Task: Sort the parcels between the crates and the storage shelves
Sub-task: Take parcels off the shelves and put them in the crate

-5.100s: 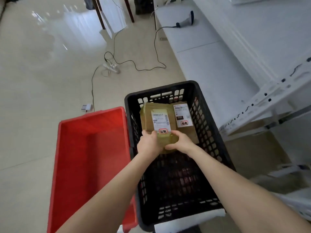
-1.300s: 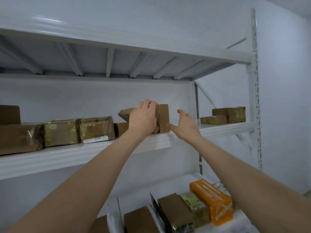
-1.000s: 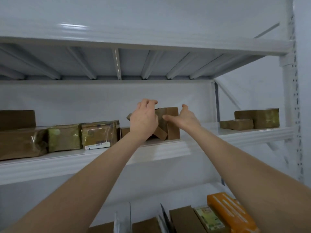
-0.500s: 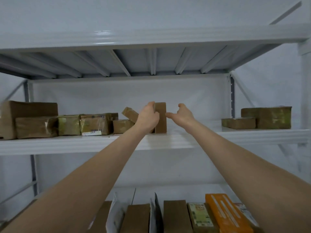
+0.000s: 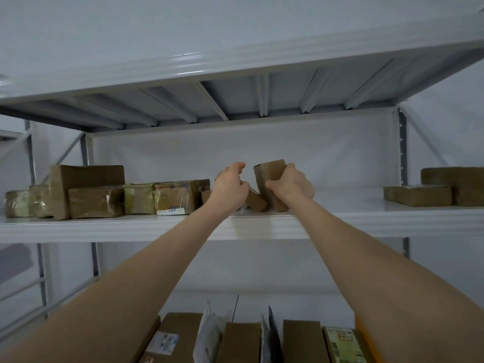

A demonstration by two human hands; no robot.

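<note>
Both arms reach up to the shelf (image 5: 104, 229). The right hand (image 5: 290, 183) grasps a brown parcel (image 5: 269, 171) tilted on its edge. The left hand (image 5: 230, 188) curls just beside it against a leaning parcel (image 5: 255, 201); whether it is grasping cannot be told.

a white metal shelf (image 5: 262, 226) carries brown parcels. near its middle an upright parcel (image 5: 269, 176) stands on end, slightly tilted. just left of it a small parcel (image 5: 255, 201) leans slantwise, its low end close against the upright parcel's base. further left runs a close row of tape-wrapped parcels (image 5: 172, 196), with a taller cardboard box (image 5: 86, 179) among them. well right of the upright parcel lies a flat parcel (image 5: 416, 195), a bigger box (image 5: 455, 182) just behind it.
</note>
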